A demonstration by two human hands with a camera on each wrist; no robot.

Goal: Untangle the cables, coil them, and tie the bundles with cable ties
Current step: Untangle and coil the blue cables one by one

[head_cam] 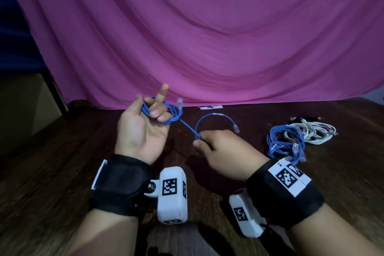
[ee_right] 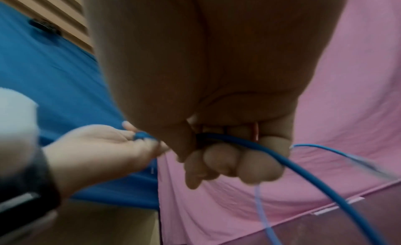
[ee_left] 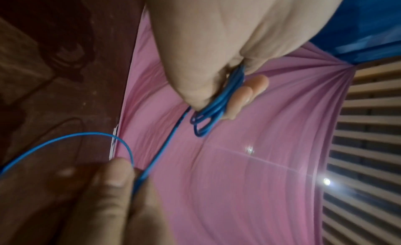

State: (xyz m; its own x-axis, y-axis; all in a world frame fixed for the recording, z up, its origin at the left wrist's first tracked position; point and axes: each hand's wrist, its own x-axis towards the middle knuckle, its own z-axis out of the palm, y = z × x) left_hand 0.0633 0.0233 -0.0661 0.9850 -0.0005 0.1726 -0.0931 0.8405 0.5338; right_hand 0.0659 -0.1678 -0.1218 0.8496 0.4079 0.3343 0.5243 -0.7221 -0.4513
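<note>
A thin blue cable [head_cam: 188, 128] runs taut between my two hands above the wooden table [head_cam: 62, 172]. My left hand [head_cam: 154, 111] is palm up, with several loops of the cable [ee_left: 217, 101] wound round its curled fingers and the index finger pointing up. A clear plug [head_cam: 179, 103] sticks up from those loops. My right hand [head_cam: 200, 140] pinches the straight stretch between thumb and fingers [ee_right: 228, 156]. Beyond the pinch the free end [head_cam: 214, 115] arcs up and over to a second clear plug [head_cam: 236, 129].
At the right of the table lie a coiled blue cable bundle [head_cam: 285, 144] and a white cable bundle [head_cam: 313, 130], with dark items [head_cam: 305, 119] behind them. A pink cloth [head_cam: 207, 37] hangs along the far edge, with a small white card [head_cam: 209, 107] at its foot.
</note>
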